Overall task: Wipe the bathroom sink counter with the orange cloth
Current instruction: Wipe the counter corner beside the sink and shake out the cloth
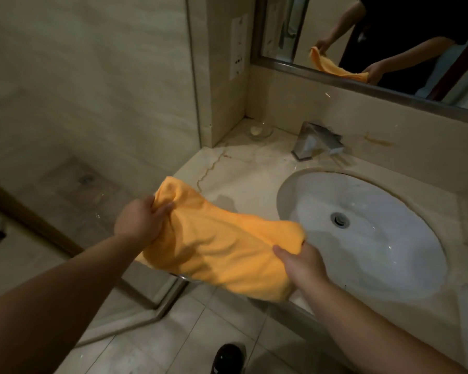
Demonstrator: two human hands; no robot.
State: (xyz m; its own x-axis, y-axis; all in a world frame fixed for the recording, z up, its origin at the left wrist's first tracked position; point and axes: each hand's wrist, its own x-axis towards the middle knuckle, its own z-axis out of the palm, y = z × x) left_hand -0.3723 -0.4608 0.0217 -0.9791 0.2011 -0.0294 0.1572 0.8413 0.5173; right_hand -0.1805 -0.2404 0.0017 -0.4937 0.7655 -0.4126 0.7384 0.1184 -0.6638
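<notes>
Orange cloth stretched in the air over the worktop's front-left corner, left hand clenched on one end, right hand pinching the other. Readying step, likely; wiping not begun. Next: lower onto marble beside sink.

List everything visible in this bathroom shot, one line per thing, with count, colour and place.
orange cloth: one, orange, stretched between both hands over the counter's front left edge
counter: one, cream marble with brownish veins, around the sink
sink: one, white oval basin with a metal drain, set in the counter
faucet: one, chrome, behind the sink
glass: one, clear, back left corner of the counter
mirror: one, metal-framed, on the wall above the faucet
shoe: one, black, on the floor tiles
left hand: one, gripping the cloth's left end
right hand: one, gripping the cloth's right end
</notes>
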